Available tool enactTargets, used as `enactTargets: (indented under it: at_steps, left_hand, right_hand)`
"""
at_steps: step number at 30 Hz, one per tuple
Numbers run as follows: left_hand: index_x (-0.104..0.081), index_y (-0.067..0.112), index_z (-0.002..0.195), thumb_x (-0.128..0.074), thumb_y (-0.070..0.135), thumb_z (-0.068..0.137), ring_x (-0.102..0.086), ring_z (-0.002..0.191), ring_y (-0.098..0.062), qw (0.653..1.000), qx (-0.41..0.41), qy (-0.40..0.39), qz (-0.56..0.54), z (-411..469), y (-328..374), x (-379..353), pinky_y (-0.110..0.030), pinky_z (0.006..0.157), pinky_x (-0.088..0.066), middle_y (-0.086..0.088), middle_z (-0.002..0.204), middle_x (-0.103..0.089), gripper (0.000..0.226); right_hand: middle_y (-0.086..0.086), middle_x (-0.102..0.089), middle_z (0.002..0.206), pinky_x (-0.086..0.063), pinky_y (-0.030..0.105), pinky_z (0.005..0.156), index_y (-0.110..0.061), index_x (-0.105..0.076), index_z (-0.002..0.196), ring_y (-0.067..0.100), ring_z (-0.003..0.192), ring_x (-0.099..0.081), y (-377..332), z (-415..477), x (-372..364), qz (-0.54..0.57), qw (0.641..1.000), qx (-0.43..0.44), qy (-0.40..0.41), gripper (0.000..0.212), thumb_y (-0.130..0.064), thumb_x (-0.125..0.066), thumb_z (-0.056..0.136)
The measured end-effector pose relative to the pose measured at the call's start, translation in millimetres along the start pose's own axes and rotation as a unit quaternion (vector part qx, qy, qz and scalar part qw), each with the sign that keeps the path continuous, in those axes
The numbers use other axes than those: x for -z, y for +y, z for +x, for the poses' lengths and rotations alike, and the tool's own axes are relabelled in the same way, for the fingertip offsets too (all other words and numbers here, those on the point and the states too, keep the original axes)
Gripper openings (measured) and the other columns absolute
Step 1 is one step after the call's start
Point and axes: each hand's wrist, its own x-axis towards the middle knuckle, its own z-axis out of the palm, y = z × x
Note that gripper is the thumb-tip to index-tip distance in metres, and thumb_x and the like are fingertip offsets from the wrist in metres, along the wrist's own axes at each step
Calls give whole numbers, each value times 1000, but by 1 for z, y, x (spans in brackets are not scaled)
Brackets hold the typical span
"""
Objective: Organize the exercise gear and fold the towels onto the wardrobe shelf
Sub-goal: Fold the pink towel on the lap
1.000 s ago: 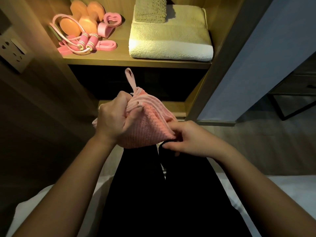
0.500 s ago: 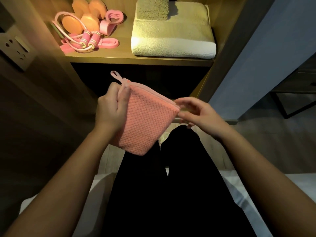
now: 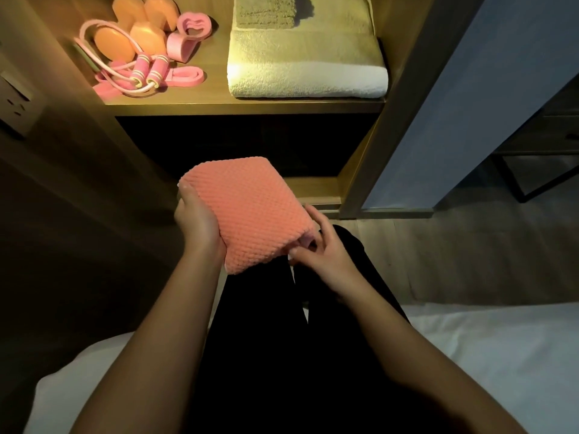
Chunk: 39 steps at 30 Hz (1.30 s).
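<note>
A small pink waffle-textured towel (image 3: 250, 211), folded into a thick square, sits between my hands above my lap. My left hand (image 3: 195, 222) grips its left edge, fingers tucked under it. My right hand (image 3: 316, 249) pinches the lower right corner, where a pink loop peeks out. On the lit wardrobe shelf (image 3: 244, 104) above lie a folded white towel (image 3: 307, 73) with a smaller grey-green towel (image 3: 266, 10) on top, and at the left orange dumbbells (image 3: 131, 36), a pink jump rope (image 3: 144, 73), a pink band (image 3: 185, 78) and a pink grip (image 3: 188, 36).
A wooden wardrobe side panel (image 3: 394, 120) and a grey door (image 3: 488, 98) stand to the right. A wall socket (image 3: 15, 104) is on the left. Below the shelf is a dark compartment (image 3: 250, 145). My black-clad legs (image 3: 297, 355) rest on a white bed (image 3: 501, 355).
The towel went from bunched with its loop sticking up to a neat flat square. My right hand moved from the upper right edge to the lower right corner; the towel lowered slightly.
</note>
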Motion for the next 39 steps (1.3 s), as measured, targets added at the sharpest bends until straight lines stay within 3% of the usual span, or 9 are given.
enactTargets:
  at_steps: [3, 7, 9, 11, 14, 22, 29, 34, 39]
  left_hand:
    - [-53, 18, 132, -31, 52, 102, -69, 97, -20, 1000, 14, 7, -14, -3, -4, -3, -32, 71, -60, -6, 112, -67, 50]
    - [-54, 20, 130, -33, 52, 101, -70, 95, -20, 1000, 12, 10, -9, -2, -10, -4, -35, 75, -60, -4, 110, -67, 48]
    - [-60, 23, 114, -35, 51, 101, -71, 89, -17, 999, -6, 32, -1, 3, -10, 2, -33, 71, -60, -3, 105, -68, 40]
    - [-60, 26, 99, -36, 50, 101, -71, 88, -16, 998, -15, 52, 7, 8, -8, 8, -32, 70, -60, -4, 105, -68, 34]
    - [-60, 25, 94, -36, 49, 101, -70, 90, -19, 999, 7, 50, 11, 11, -9, 9, -34, 73, -60, -5, 104, -68, 35]
    - [-54, 18, 132, -32, 52, 102, -65, 101, -21, 998, 23, 0, 59, -2, -17, 4, -38, 83, -56, -5, 114, -65, 51]
    - [-56, 20, 124, -32, 48, 103, -64, 104, -21, 999, 3, 19, 43, -13, -17, 0, -39, 88, -55, -6, 117, -64, 43]
    - [-53, 21, 131, -30, 51, 102, -61, 106, -19, 993, -41, -30, 107, -8, -9, 8, -34, 82, -52, -4, 119, -62, 48]
    - [-59, 28, 110, -30, 53, 102, -62, 95, -14, 971, -112, -102, 183, -16, -4, -7, -28, 74, -48, 1, 104, -64, 39]
  right_hand:
    - [-9, -59, 121, -57, 34, 87, -41, -53, 118, 10, 108, -62, -3, 9, -17, -16, 995, 28, 96, 52, -7, -70, 84]
    - [-4, -69, 93, -55, 20, 60, -31, -65, 93, 15, 87, -67, -7, 18, -29, -12, 969, 33, 245, 23, -10, -56, 92]
    - [4, -72, 88, -60, 38, 62, -20, -72, 92, 28, 85, -69, -10, 19, -20, -26, 962, 49, 266, 23, -4, -56, 91]
    - [7, -73, 91, -60, 49, 71, -18, -75, 98, 32, 88, -69, -11, 18, -10, -32, 969, 56, 240, 30, 2, -54, 91]
    - [1, -74, 95, -61, 38, 69, -20, -73, 109, 21, 86, -71, -9, 15, -5, -39, 974, 45, 216, 35, 2, -51, 94]
    - [-8, -73, 103, -54, 18, 71, -31, -68, 109, 7, 96, -68, -4, 0, 7, -3, 993, 6, 118, 26, -12, -61, 93]
    - [0, -73, 108, -55, 35, 88, -18, -70, 116, 17, 105, -67, -4, -2, 5, 31, 980, 24, 195, 27, -12, -63, 91]
    - [12, -60, 130, -47, 43, 103, -10, -48, 139, 27, 116, -58, -9, -18, 41, 89, 985, -81, -120, 55, -11, -63, 86]
    - [1, -70, 98, -48, 17, 65, -18, -64, 110, 8, 79, -67, -23, -11, 32, -12, 983, -168, -67, 59, -63, -59, 73]
